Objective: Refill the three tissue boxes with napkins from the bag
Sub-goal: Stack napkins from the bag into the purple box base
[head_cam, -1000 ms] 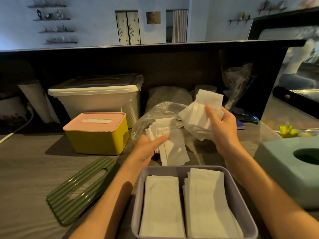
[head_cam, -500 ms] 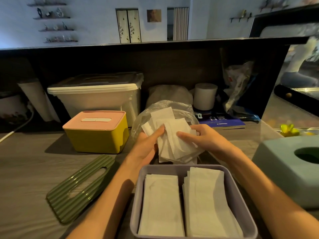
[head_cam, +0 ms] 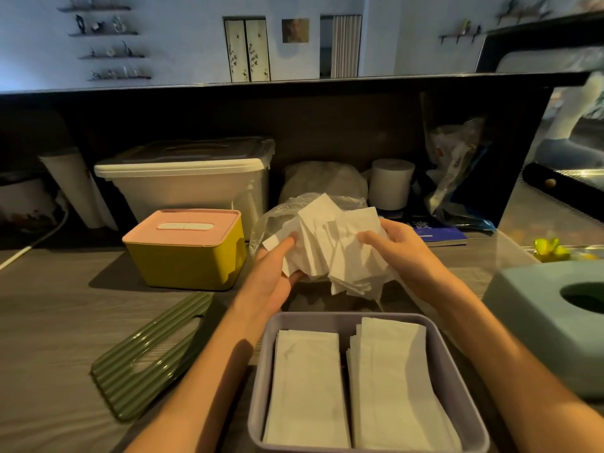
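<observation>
Both hands hold one loose bunch of white napkins (head_cam: 340,246) above the table, just in front of the clear plastic bag (head_cam: 277,214). My left hand (head_cam: 277,273) grips the bunch from the left and below. My right hand (head_cam: 402,253) grips it from the right, thumb on top. Right below them lies the open purple tissue box (head_cam: 261,371), with two stacks of napkins side by side in it. Its green ribbed lid (head_cam: 147,354) lies flat to the left. A yellow tissue box with a pink lid (head_cam: 186,250) stands closed behind that. A light blue tissue box (head_cam: 539,318) is at the right edge.
A large lidded storage bin (head_cam: 189,188) stands at the back against a dark counter wall. A paper roll (head_cam: 390,184), a blue book (head_cam: 438,235) and crumpled plastic bags (head_cam: 457,165) are at the back right. A white cable (head_cam: 29,246) runs at the left.
My right hand came down from its raised spot and joined its napkins with those in my left hand. Both hands have since lifted the merged bunch slightly and gathered it together.
</observation>
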### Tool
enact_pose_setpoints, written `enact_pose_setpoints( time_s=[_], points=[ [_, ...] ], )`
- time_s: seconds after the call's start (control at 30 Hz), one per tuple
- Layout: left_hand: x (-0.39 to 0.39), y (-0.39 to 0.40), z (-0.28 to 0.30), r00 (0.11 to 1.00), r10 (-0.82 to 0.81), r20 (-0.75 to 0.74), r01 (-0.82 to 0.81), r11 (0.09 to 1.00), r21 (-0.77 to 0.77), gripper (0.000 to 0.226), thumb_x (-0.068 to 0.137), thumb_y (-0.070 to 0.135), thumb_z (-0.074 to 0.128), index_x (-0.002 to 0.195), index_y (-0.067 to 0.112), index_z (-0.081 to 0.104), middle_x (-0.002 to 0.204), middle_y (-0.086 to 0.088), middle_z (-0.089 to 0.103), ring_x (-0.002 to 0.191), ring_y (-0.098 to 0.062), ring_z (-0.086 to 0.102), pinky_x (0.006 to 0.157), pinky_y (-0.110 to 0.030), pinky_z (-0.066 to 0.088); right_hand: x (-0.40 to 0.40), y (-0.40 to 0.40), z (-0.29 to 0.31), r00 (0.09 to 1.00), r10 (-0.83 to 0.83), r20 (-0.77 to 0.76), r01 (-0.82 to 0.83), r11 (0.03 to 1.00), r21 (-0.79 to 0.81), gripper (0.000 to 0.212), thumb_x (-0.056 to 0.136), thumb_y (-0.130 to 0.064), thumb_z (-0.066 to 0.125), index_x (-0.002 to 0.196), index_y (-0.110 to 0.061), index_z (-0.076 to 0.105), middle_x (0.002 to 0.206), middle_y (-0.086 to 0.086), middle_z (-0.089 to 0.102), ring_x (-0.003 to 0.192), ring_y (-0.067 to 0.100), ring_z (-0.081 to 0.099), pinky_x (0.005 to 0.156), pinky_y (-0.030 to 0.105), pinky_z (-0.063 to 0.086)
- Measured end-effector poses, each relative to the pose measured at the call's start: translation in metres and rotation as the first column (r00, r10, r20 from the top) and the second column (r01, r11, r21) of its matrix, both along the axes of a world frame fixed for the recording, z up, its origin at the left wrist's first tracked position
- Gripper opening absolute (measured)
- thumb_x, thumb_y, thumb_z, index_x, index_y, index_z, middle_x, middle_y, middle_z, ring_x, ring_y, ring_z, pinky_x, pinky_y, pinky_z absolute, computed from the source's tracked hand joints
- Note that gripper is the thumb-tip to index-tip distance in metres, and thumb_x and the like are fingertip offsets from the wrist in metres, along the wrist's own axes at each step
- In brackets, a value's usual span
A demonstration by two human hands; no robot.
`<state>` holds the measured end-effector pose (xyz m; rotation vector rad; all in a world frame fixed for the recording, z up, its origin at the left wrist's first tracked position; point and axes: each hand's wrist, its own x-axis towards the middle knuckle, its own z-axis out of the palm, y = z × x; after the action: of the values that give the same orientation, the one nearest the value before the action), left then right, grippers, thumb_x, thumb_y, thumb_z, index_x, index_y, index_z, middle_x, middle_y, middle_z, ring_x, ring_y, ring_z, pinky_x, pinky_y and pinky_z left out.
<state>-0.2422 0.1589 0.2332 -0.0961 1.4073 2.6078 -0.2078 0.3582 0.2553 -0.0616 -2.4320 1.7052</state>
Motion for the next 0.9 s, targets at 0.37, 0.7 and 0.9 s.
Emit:
enact_pose_setpoints(
  time_s=[0.37, 0.7, 0.9],
  points=[
    [0.001, -0.003, 0.001, 0.998, -0.038, 0.043, 0.036, 0.998, 0.052, 0.039, 0.097, 0.012, 0.063, 0.135, 0.018, 0.054, 0.121, -0.011, 0.07, 0.11, -0.026, 0.068, 0.076, -0.034, 0.063, -0.002, 0.007, -0.001, 0.996, -0.092, -0.022, 0.088, 0.987, -0.131, 0.018, 0.099, -0.027, 0.063, 0.116, -0.03, 0.059, 0.107, -0.014, 0.062, 0.101, 0.012, 0.061, 0.08, 0.032, 0.053],
    [0.004, 0.0, 0.001, 0.996, -0.037, -0.085, 0.026, 0.991, -0.128, 0.036, 0.09, 0.015, 0.072, 0.124, 0.022, 0.061, 0.116, -0.003, 0.072, 0.104, -0.017, 0.068, 0.07, -0.023, 0.058, 0.005, -0.003, 0.015, 0.986, -0.162, 0.042, 0.166, 0.931, -0.324, 0.014, 0.102, -0.024, 0.054, 0.09, -0.024, 0.062, 0.1, 0.003, 0.064, 0.1, 0.023, 0.061, 0.089, 0.043, 0.052],
    [0.004, 0.002, 0.004, 0.999, -0.018, -0.046, 0.017, 1.0, -0.009, 0.035, 0.097, 0.022, 0.065, 0.131, 0.02, 0.058, 0.118, -0.005, 0.074, 0.104, -0.019, 0.072, 0.072, -0.031, 0.061, 0.008, -0.006, 0.009, 0.989, 0.093, 0.114, -0.092, 0.996, -0.01, 0.061, 0.084, -0.077, 0.051, 0.097, -0.024, 0.08, 0.086, 0.0, 0.077, 0.085, 0.02, 0.074, 0.081, 0.034, 0.056]
  ],
)
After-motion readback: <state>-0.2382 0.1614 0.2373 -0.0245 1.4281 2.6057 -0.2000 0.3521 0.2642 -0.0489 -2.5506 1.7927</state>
